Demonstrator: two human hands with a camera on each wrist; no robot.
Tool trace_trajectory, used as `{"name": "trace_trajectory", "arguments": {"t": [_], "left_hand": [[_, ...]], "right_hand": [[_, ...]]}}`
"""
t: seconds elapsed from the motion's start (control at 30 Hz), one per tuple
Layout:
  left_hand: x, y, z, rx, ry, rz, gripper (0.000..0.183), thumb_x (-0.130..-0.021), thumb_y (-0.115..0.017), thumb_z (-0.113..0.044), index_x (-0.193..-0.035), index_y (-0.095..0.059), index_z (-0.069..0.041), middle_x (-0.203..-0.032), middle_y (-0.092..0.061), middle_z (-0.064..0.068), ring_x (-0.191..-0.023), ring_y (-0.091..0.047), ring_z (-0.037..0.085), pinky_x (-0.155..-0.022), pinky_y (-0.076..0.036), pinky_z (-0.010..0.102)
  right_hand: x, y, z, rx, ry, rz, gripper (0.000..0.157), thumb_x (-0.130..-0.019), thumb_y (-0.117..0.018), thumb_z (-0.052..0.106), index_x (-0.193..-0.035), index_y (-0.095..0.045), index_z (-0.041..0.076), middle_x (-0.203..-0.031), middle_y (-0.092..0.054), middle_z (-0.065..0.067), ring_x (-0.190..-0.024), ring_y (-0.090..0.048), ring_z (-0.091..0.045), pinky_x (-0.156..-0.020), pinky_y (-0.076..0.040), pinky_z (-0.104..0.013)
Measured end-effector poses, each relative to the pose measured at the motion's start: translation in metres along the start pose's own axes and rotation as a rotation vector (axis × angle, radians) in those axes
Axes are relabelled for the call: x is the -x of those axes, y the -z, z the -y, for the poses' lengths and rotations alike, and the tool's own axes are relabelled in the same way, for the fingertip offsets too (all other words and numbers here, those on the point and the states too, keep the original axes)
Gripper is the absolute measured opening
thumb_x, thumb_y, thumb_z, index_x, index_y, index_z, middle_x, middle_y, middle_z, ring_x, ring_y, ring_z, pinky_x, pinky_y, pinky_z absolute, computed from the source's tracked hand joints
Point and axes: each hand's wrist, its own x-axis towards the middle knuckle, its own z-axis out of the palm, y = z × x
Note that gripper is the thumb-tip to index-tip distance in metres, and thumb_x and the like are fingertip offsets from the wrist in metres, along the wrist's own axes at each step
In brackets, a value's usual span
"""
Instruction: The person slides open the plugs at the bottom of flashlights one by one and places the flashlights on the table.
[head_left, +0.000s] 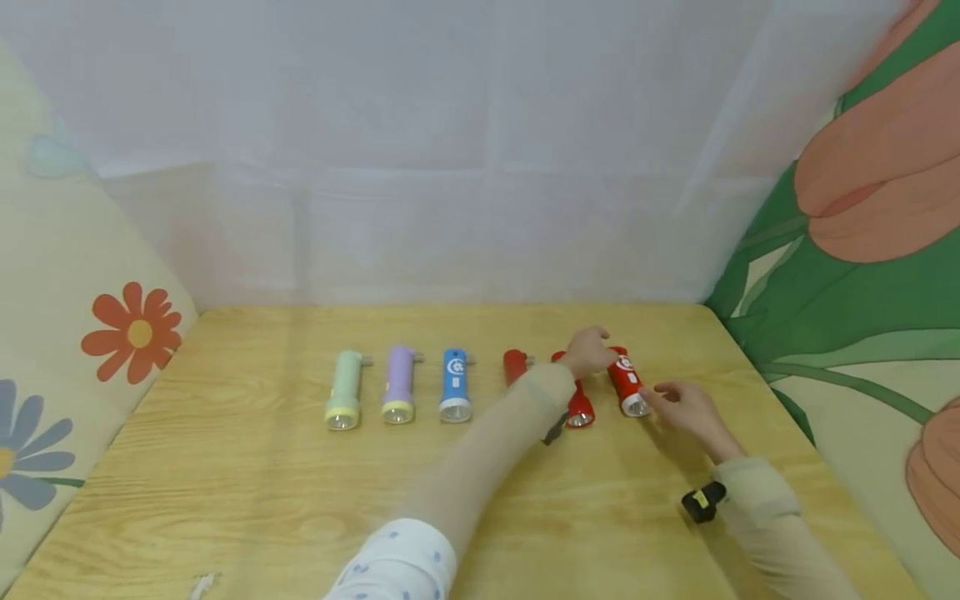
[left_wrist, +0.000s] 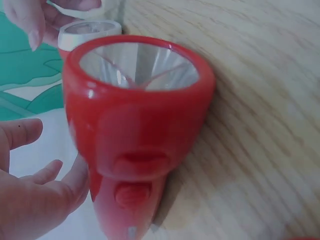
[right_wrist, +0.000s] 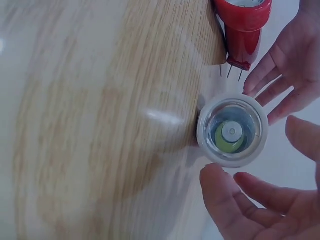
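A red flashlight with a white head (head_left: 628, 382) lies at the right end of a row. At its tail my left hand (head_left: 590, 352) reaches with extended fingers. My right hand (head_left: 690, 412) has its fingertips beside the white lens rim; in the right wrist view the fingers (right_wrist: 220, 187) stand close to that rim, not wrapped around it. Under my left wrist is an all-red flashlight (head_left: 580, 407), partly hidden by the arm; it fills the left wrist view, with my left hand (left_wrist: 40, 200) beside it. Whether either hand touches the white-headed flashlight is hard to tell.
Left of the hands lie another red flashlight (head_left: 514, 364), partly covered by the left forearm, a blue one (head_left: 454, 383), a purple one (head_left: 399, 383) and a green one (head_left: 345, 387). They rest on a wooden table (head_left: 262, 467) before a white cloth (head_left: 420, 233).
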Motion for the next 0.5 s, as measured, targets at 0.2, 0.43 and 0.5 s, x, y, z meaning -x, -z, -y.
{"name": "trace_trajectory", "arguments": {"t": [0.2, 0.43, 0.5], "left_hand": [[-0.002, -0.012, -0.004, -0.144, 0.011, 0.012, 0.048, -0.079, -0.064, -0.022, -0.124, -0.056, -0.006, -0.115, -0.062, 0.005, -0.104, -0.056, 0.013, -0.083, -0.042, 0.015], [-0.008, -0.017, -0.006, -0.167, 0.030, 0.019, 0.050, -0.078, -0.065, -0.023, -0.124, -0.054, -0.006, -0.112, -0.062, 0.004, -0.096, -0.056, 0.011, -0.078, -0.042, 0.014], [-0.009, -0.018, -0.006, -0.178, 0.031, 0.029, 0.050, -0.078, -0.065, -0.024, -0.123, -0.054, -0.006, -0.111, -0.062, 0.004, -0.095, -0.056, 0.011, -0.076, -0.042, 0.014]], "right_hand": [[-0.003, -0.003, 0.000, -0.046, -0.029, 0.053, 0.061, -0.094, -0.049, 0.034, -0.117, -0.042, -0.022, -0.096, -0.059, -0.031, -0.068, -0.064, -0.023, -0.062, -0.053, -0.034], [-0.008, -0.003, -0.001, -0.057, -0.038, 0.069, 0.058, -0.095, -0.048, 0.034, -0.113, -0.047, -0.020, -0.089, -0.062, -0.024, -0.067, -0.062, -0.020, -0.061, -0.052, -0.032], [-0.009, -0.002, -0.001, -0.060, -0.044, 0.079, 0.057, -0.094, -0.049, 0.034, -0.112, -0.049, -0.020, -0.085, -0.062, -0.021, -0.067, -0.062, -0.020, -0.060, -0.052, -0.032]]}}
